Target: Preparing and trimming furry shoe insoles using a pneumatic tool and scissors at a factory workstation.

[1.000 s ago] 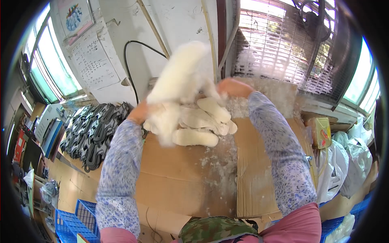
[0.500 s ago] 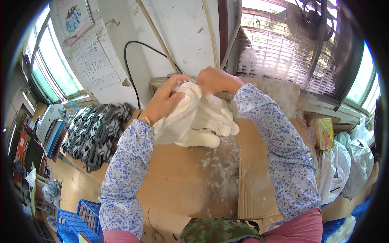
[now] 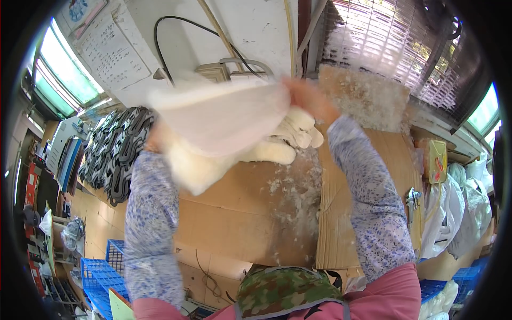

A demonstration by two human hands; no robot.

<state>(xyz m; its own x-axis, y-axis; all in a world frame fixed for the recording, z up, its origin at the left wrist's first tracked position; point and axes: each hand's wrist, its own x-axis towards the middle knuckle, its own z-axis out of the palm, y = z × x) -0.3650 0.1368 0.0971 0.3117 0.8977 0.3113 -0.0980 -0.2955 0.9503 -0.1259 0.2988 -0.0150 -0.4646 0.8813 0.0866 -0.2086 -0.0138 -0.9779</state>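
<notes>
A white, cloth-like piece with a fleecy side (image 3: 218, 114) is spread between my hands above the cardboard-covered table (image 3: 229, 213), smeared by motion. At its upper right edge my right hand (image 3: 312, 101) is closed on it, also blurred. My left hand (image 3: 155, 137) is at its left side, with the fingers hidden behind the cloth. Just right of the raised piece, and partly covered by it, lies a heap of white fleecy pieces with rounded ends (image 3: 301, 130).
Dark grey strap-like pieces (image 3: 120, 154) are stacked at the left. Loose white fluff (image 3: 293, 197) covers part of the cardboard. White plastic bags (image 3: 464, 213) and a yellow container (image 3: 434, 160) stand at the right. A blue crate (image 3: 101, 277) sits lower left; a mesh-covered window (image 3: 384, 58) is beyond.
My hands have moved apart, the left one going left and the right one right. The white piece, bunched before, is now lifted and spread leftward off the heap. The view has shifted slightly.
</notes>
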